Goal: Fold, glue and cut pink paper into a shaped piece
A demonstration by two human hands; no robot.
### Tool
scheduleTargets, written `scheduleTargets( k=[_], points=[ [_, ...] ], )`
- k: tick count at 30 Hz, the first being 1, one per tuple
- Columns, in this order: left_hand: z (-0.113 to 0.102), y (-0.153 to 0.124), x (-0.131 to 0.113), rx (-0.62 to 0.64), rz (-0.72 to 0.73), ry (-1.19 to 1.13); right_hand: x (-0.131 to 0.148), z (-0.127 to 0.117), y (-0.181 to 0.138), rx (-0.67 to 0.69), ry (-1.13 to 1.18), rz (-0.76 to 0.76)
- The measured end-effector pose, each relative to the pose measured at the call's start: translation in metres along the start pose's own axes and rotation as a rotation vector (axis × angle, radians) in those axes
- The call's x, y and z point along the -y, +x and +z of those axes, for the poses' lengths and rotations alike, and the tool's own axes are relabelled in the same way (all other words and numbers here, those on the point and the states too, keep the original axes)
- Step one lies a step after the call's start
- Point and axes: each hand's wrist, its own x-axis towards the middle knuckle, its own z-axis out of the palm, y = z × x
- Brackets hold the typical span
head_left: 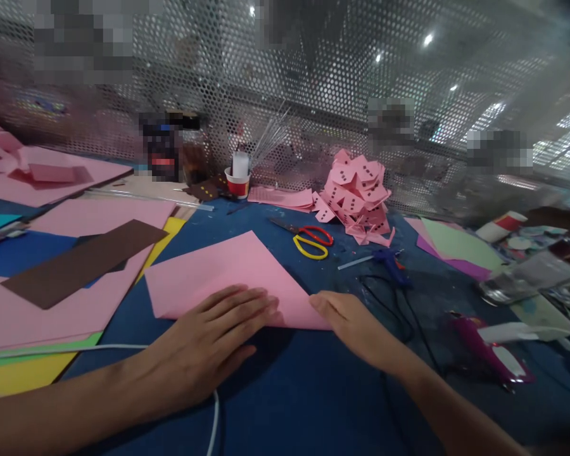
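A folded sheet of pink paper [218, 266] lies on the blue table [304, 386] in front of me. My left hand [223, 329] rests flat on its near folded edge, fingers stretched out and close together. At the sheet's right corner, my right hand [351, 320] has its thumb and fingers closed on the paper. Just beyond the sheet are scissors [311, 244] with one red and one yellow handle loop. A blue glue gun [392, 266] with a clear stick lies beyond my right hand.
Pink sheets and a brown strip [83, 263] lie on the left. At the back stand a paper cup [238, 183] and a pile of dotted pink paper pieces [356, 196]. Green paper [460, 244], a clear jar [532, 275] and a magenta device [491, 351] are on the right.
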Motion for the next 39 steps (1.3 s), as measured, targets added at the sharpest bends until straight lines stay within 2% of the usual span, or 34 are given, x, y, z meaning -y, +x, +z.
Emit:
scheduleTargets(
  k=[6, 16, 25, 39],
  points=[
    [0.002, -0.005, 0.005, 0.022, -0.061, -0.080, -0.002, 0.005, 0.000, -0.026, -0.083, 0.049],
    [0.012, -0.005, 0.013, 0.120, -0.057, 0.099, -0.005, 0.010, -0.001, -0.053, -0.245, 0.071],
    [0.007, -0.001, 0.012, 0.092, -0.081, 0.021, -0.004, 0.011, 0.001, -0.036, -0.236, 0.123],
    [0.010, -0.001, 0.015, 0.103, -0.057, 0.145, 0.000, 0.012, 0.001, -0.072, -0.240, 0.135]
  ],
)
